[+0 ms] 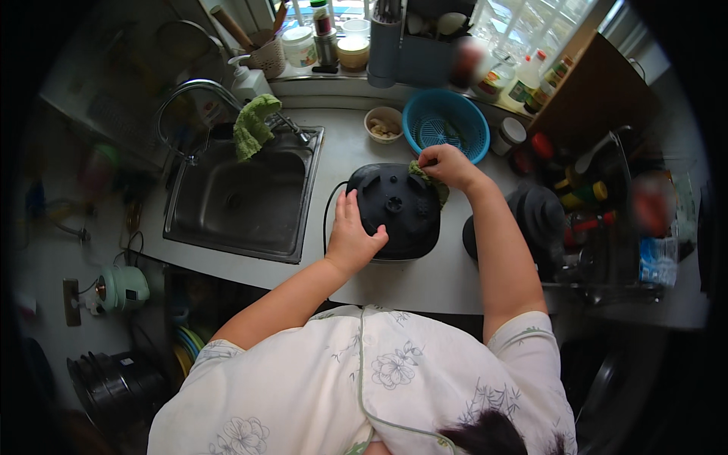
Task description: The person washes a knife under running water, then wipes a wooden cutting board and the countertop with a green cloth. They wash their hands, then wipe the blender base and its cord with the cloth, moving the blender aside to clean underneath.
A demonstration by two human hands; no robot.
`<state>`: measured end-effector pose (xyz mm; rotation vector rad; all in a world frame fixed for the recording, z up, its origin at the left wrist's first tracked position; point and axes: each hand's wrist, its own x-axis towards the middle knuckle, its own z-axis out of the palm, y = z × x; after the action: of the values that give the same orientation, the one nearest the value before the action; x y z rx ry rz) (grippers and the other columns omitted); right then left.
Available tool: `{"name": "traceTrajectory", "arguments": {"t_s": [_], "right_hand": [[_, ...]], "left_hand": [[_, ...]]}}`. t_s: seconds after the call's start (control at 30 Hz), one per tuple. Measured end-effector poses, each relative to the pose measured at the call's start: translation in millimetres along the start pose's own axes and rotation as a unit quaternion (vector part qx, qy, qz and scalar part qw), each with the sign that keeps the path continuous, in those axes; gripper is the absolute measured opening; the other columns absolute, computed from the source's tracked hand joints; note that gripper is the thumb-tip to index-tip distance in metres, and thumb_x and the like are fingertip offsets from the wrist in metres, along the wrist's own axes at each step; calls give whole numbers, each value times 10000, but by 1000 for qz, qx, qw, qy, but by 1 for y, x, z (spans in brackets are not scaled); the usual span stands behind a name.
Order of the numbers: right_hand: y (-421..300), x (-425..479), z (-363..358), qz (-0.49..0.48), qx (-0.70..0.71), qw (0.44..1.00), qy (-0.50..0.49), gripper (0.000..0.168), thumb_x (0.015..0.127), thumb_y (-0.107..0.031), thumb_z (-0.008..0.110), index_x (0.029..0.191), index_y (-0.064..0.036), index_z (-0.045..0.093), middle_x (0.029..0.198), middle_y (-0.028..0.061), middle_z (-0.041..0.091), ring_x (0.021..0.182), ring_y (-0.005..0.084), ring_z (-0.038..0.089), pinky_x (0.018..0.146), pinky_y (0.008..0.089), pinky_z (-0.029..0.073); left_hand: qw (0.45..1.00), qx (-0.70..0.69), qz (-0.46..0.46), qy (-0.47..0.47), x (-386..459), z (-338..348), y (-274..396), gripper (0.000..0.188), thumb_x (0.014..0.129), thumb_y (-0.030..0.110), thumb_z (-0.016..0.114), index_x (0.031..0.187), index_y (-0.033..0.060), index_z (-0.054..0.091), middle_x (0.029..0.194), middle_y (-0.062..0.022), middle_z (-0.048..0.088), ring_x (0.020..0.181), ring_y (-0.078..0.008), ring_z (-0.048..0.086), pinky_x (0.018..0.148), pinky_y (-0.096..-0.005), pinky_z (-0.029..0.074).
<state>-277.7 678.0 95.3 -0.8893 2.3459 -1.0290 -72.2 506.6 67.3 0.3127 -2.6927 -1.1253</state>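
Observation:
On the white countertop (pixel 392 282) stands a black kitchen appliance base (pixel 406 227) with a round socket in its middle and a dark cord at its left. My left hand (pixel 354 233) rests on its left side, fingers spread, steadying or touching it. At the appliance's far right edge, my right hand (pixel 446 166) pinches a green cloth (pixel 443 192), which hangs down along that side. A second green cloth (pixel 254 126) drapes over the faucet by the sink.
A steel sink (pixel 236 199) lies to the left. Behind the appliance are a small bowl of pale pieces (pixel 383 125) and a blue plastic colander (pixel 446 122). A black rack (pixel 597 284) with bottles stands right; jars and bottles line the windowsill.

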Motion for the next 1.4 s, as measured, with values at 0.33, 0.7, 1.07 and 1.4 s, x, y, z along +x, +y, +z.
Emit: {"name": "traceTrajectory", "arguments": {"t_s": [0.33, 0.7, 1.07, 1.4], "right_hand": [[-80, 74, 60, -198, -114, 962, -151, 121, 695, -116, 662, 803, -75, 699, 765, 111, 664, 721, 269, 633, 685, 343, 492], [-31, 37, -11, -23, -160, 981, -104, 113, 664, -82, 688, 774, -59, 695, 750, 94, 668, 715, 220, 640, 671, 316, 495], [-129, 82, 81, -206, -415, 840, -281, 131, 665, -165, 646, 750, -88, 709, 746, 139, 651, 693, 330, 616, 630, 392, 492], [-164, -17, 151, -156, -379, 834, -370, 170, 667, -68, 638, 829, -51, 685, 841, 152, 660, 821, 330, 643, 692, 396, 517]], "left_hand": [[999, -1, -31, -40, -1, 2, 1, 871, 719, 247, 664, 1374, -52, 173, 1400, -318, 154, 1276, -460, 257, 1044, -421, 288], [1000, -8, 0, -21, 1, 8, -6, 880, 712, 268, 674, 1364, -65, 184, 1387, -318, 155, 1269, -466, 238, 1053, -442, 265], [958, -281, -53, 34, -5, 3, -27, 736, 730, 204, 737, 1225, 17, 225, 1342, -188, 262, 1256, -291, 327, 997, -337, 322], [837, -417, -289, 203, -3, -34, -121, 253, 810, 71, 482, 1058, 56, 438, 1035, -73, 488, 954, -167, 509, 851, -326, 403]]}}
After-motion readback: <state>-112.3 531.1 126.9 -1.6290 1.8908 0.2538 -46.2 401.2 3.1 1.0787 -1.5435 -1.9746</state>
